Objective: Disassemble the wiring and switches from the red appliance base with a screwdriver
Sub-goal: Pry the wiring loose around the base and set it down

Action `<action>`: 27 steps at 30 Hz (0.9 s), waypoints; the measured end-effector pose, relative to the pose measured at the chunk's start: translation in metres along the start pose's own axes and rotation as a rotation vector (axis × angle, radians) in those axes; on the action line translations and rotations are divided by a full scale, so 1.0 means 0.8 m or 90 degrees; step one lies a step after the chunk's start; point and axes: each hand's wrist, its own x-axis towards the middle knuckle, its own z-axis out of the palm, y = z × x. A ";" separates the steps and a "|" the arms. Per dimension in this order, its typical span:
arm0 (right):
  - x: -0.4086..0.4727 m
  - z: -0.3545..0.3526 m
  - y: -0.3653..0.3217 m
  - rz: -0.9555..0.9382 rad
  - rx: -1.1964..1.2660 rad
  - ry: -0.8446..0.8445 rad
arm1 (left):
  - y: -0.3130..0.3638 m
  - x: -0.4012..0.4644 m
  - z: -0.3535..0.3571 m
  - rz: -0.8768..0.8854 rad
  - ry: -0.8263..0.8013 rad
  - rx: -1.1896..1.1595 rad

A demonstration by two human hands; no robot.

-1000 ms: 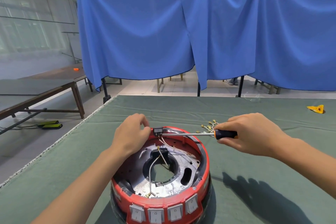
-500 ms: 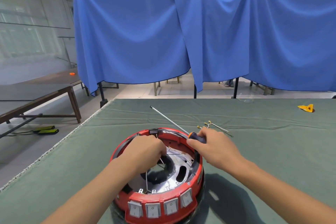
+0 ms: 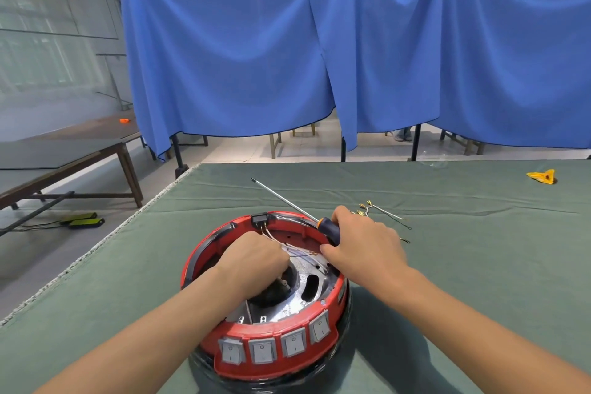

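The round red appliance base [image 3: 204, 245] stands open side up on the green cloth, with several grey rocker switches [image 3: 262, 350] along its near face. My left hand [image 3: 252, 257] reaches inside it, fingers curled around thin pale wires [image 3: 299, 253] running to a small black switch [image 3: 259, 218] on the far rim. My right hand [image 3: 361, 248] rests at the base's right rim, gripping the screwdriver [image 3: 329, 227] by its dark handle. Its long shaft points up and away to the left. The fingertips of both hands are hidden.
Loose removed wires with brass terminals [image 3: 380, 214] lie on the green table [image 3: 463, 265] just beyond my right hand. A yellow scrap [image 3: 542, 176] sits far right. The table's left edge [image 3: 105, 237] drops to the floor. Blue curtains [image 3: 319, 41] hang behind.
A second ago the screwdriver lay level toward the far-rim switch; now its shaft points away. Both hands dropped into the base, the left gathering wires. The view has tilted down.
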 end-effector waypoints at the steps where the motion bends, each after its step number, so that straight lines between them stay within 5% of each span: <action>1: 0.000 0.000 -0.001 -0.002 -0.007 0.002 | -0.001 -0.001 -0.002 -0.006 0.005 -0.006; 5: -0.001 0.002 -0.001 0.009 -0.014 -0.001 | -0.014 -0.014 -0.005 -0.065 0.064 -0.040; 11: 0.007 -0.007 0.006 0.119 0.090 -0.120 | -0.026 -0.024 -0.027 -0.149 0.296 -0.175; 18: 0.018 -0.028 0.021 0.124 0.663 -0.053 | 0.020 0.023 -0.040 -0.182 0.321 -0.431; 27: 0.026 -0.024 0.030 0.167 0.762 -0.101 | 0.026 0.039 -0.032 -0.164 0.349 -0.595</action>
